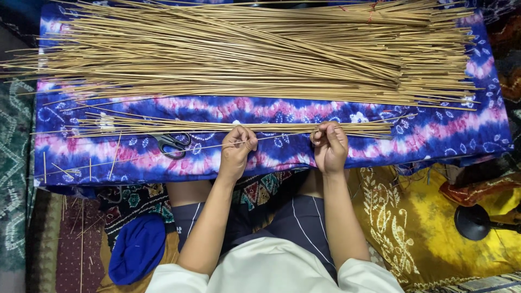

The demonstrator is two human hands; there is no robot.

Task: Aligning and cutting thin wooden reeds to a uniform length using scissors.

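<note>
Stick point(277, 137) crosswise, left-right, pinched between left hand point(236, 152) and right hand point(329, 146).

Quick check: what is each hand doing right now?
Left hand: closed, pinching a thin stick.
Right hand: closed on the same thin stick.

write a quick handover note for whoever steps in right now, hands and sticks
Left hand: pinching a thin stick near its middle.
Right hand: pinching the same stick further right; it spans both hands.
Small row of sticks lies just beyond the hands on the tie-dye cloth; big pile at the far edge.
Scissors lie left of the left hand, untouched.
Done: a few sticks set apart. Left: the big pile.
</note>
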